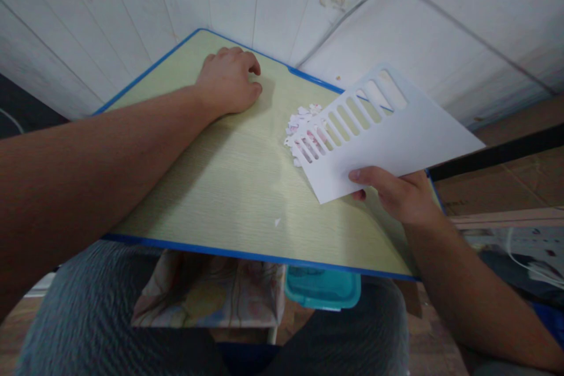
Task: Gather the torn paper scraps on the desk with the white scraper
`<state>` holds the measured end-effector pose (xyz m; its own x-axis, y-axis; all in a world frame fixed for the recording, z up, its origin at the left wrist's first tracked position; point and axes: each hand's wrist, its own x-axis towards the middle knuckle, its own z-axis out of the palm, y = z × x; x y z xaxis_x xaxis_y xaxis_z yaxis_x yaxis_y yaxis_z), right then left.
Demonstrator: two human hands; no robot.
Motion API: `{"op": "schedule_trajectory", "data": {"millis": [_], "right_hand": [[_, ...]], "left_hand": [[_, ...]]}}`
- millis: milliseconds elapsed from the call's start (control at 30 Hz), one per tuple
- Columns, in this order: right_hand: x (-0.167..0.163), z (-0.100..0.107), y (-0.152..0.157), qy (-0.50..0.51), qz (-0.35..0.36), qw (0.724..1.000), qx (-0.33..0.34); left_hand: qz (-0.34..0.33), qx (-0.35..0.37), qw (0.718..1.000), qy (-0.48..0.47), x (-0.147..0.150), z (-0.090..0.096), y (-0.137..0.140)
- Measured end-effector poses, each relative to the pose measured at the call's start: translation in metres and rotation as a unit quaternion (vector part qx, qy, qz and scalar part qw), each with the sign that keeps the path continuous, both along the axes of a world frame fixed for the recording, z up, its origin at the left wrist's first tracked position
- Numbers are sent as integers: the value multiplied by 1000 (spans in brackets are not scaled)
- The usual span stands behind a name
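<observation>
Right grip (402, 192) pinches the slotted white sheet (396, 144) by its near edge.

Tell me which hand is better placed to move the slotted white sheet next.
Most likely the right hand: it holds the slotted white sheet by its near edge. The left hand is apart from the sheet, toward the table's far side.
</observation>
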<state>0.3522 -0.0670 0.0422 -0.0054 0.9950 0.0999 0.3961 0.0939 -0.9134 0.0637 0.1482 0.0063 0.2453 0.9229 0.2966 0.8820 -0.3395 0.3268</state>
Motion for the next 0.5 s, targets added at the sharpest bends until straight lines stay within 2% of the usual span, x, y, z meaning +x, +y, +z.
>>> {"op": "schedule_trajectory", "data": {"millis": [233,500], "right_hand": [[-12,1,-16,-37,37,998,-44],[-18,2,-20,-26,72,996,-44]], "left_hand": [[-10,4,1000,-24,-3,-3,2],[0,-1,1000,7,1,1,-1]]}}
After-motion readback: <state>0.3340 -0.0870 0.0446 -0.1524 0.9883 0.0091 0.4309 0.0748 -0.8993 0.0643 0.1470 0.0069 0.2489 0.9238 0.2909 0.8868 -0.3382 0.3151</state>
